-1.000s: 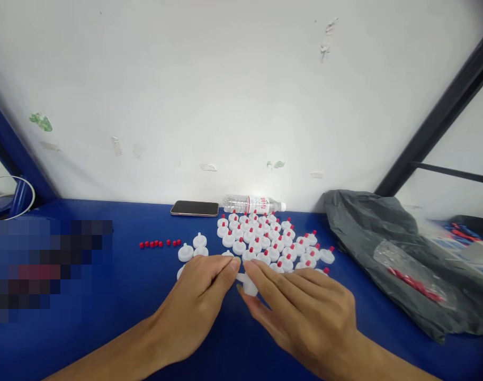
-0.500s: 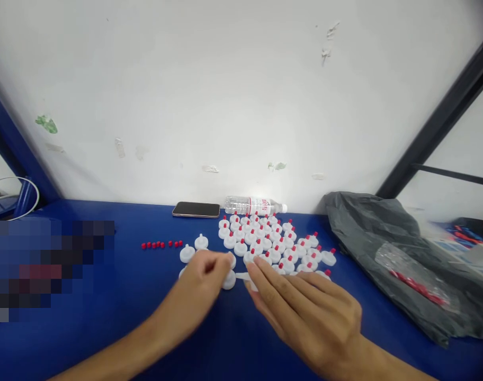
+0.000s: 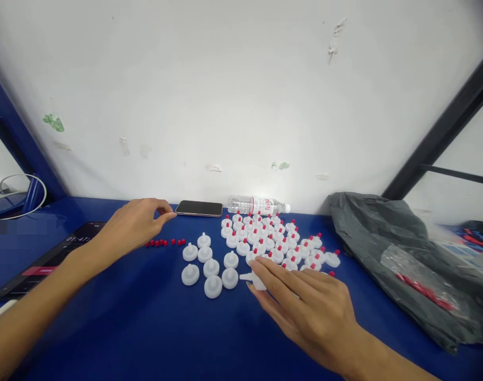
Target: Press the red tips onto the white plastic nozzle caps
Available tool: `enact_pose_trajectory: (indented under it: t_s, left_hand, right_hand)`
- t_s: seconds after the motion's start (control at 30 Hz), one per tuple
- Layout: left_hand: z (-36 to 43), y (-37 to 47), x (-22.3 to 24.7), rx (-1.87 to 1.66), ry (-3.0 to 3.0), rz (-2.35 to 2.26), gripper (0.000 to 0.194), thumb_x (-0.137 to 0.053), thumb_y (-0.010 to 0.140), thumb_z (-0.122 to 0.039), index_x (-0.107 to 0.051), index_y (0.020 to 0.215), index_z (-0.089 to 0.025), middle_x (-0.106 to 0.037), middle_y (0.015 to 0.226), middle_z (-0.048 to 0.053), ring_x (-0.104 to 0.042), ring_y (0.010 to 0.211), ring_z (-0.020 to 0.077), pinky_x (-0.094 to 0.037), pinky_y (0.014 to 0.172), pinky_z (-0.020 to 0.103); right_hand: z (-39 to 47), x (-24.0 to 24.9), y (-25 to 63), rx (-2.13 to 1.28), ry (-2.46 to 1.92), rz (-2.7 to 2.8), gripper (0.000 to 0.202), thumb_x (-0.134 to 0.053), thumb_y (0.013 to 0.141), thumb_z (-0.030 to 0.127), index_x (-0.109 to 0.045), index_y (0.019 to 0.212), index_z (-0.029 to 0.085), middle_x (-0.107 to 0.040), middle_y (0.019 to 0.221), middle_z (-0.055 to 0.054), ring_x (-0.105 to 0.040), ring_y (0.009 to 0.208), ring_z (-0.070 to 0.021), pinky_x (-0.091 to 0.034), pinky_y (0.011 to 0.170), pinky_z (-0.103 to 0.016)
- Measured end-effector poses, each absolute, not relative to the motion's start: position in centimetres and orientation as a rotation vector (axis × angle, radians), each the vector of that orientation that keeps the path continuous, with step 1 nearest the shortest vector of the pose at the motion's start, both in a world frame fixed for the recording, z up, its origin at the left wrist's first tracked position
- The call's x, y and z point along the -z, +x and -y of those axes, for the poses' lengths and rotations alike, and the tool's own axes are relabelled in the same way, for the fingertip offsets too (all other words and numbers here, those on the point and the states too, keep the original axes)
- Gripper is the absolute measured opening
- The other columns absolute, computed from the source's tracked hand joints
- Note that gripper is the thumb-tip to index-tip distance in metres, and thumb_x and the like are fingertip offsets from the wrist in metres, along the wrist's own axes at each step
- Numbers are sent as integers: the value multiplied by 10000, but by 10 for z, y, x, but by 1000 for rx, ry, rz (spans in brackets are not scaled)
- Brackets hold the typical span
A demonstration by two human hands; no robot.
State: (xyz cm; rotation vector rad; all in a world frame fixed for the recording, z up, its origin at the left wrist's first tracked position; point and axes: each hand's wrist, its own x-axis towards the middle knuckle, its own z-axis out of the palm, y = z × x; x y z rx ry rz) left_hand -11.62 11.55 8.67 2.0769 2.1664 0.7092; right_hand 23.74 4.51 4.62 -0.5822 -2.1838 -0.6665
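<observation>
My right hand [image 3: 305, 301] is wrapped round a white nozzle cap [image 3: 259, 280], whose uncapped tip points left. My left hand [image 3: 146, 219] hovers over the row of small red tips [image 3: 164, 242], its thumb and forefinger brought together; whether anything is between them is too small to tell. Several white caps without red tips [image 3: 213, 286] stand between the hands. Beyond my right hand is a dense group of white caps with red tips [image 3: 259, 247].
A black phone [image 3: 199, 208] and a clear bottle [image 3: 257, 205] lie by the wall. Another phone [image 3: 66, 251] is at the left, partly behind my left forearm. On the right, a dark plastic sheet [image 3: 356, 227] bears a clear bag of red pieces [image 3: 424, 291].
My left hand has moved from the middle, near my right hand, up and left to the red tips. The bare white caps it covered now show. My right hand still holds the nozzle cap.
</observation>
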Motion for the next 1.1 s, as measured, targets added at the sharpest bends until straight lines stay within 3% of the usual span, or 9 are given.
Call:
enact_pose_trajectory:
  t_s: [0.1,0.33,0.6,0.73,0.87,1.1]
  left_hand:
    - [-122,-126,-86,-625,2080,-2171,326,-643,843,-531,-823,973,-291,-801,879,74,-707,846,324,-468,746,394]
    - [-124,-134,-85,-510,2060,-2105,252,-701,765,-466,-846,897,-307,-843,924,56,-761,965,323,-535,827,383]
    - [-128,-143,-74,-381,2073,-2023,244,-705,808,-405,-872,964,-319,-871,966,44,-789,943,309,-563,792,358]
    - [-127,-139,-74,-300,2066,-1998,166,-765,896,-365,-833,981,-240,-845,962,25,-780,883,241,-596,791,342]
    - [-125,-136,-71,-245,2085,-2001,253,-730,989,-430,-770,1024,-182,-794,949,18,-744,831,178,-620,819,374]
    - [-123,-130,-72,-211,2127,-1987,149,-741,973,-323,-789,1019,-190,-790,915,14,-738,838,184,-608,820,365]
  right_hand:
    - [-46,-45,238,643,-587,2183,184,-637,1091,183,-775,1202,134,-847,1166,-35,-773,656,-111,-536,589,-298]
    - [-45,-40,236,589,-592,2216,206,-600,1114,210,-759,1226,141,-847,1163,-30,-790,685,-115,-529,560,-303]
    - [-46,-35,236,556,-607,2243,213,-611,1106,215,-750,1250,140,-839,1196,-36,-809,742,-126,-541,573,-311]
    - [-45,-35,236,539,-611,2250,219,-603,1112,228,-745,1257,146,-838,1200,-32,-803,723,-124,-530,564,-312]
    - [-45,-37,236,532,-610,2251,217,-596,1114,226,-751,1244,148,-840,1191,-30,-801,714,-121,-535,556,-308]
    - [-45,-37,235,545,-621,2275,237,-555,1133,231,-742,1257,156,-838,1197,-49,-798,714,-117,-542,569,-288]
